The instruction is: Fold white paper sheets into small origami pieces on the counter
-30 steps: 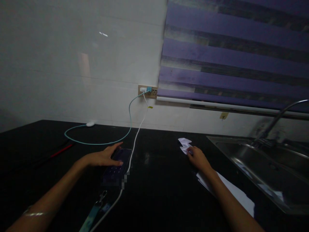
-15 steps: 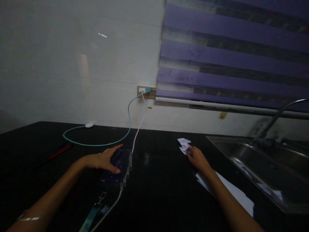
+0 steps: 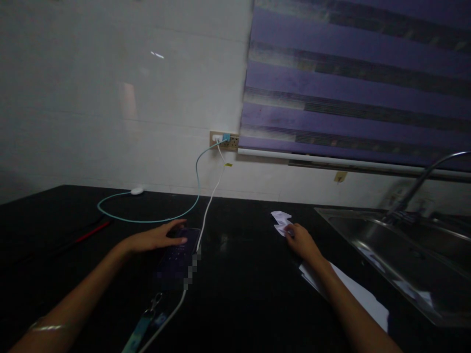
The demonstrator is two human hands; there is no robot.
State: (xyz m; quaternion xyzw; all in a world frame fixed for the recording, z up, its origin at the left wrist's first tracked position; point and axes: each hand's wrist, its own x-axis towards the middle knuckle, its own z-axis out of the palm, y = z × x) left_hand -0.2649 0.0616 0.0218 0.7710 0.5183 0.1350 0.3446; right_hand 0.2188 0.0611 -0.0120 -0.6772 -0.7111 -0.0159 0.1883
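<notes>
A smartphone [image 3: 179, 257] with a dim lit screen lies flat on the dark counter at left of centre. My left hand [image 3: 160, 238] is over its upper left part, thumb stretched across the screen and fingers reaching past the far left corner. Its fingers are apart and do not wrap round the phone. Farther right, my right hand [image 3: 301, 242] has its fingers closed on the near end of a folded white paper piece [image 3: 281, 216], which lies on the counter. Some fingertips are hidden behind the hand. White paper sheets [image 3: 362, 291] lie beneath my right forearm.
A white cable [image 3: 209, 203] runs beside the phone to the wall socket [image 3: 224, 140]. A teal cable [image 3: 147, 221] loops behind my left hand. A lanyard [image 3: 138, 333] lies below the phone. The metal sink [image 3: 390, 260] with its tap [image 3: 419, 184] stands at the right.
My left thumb has moved up the phone screen, from its middle to near the top, and come closer to the fingers. My right hand stays at the folded paper.
</notes>
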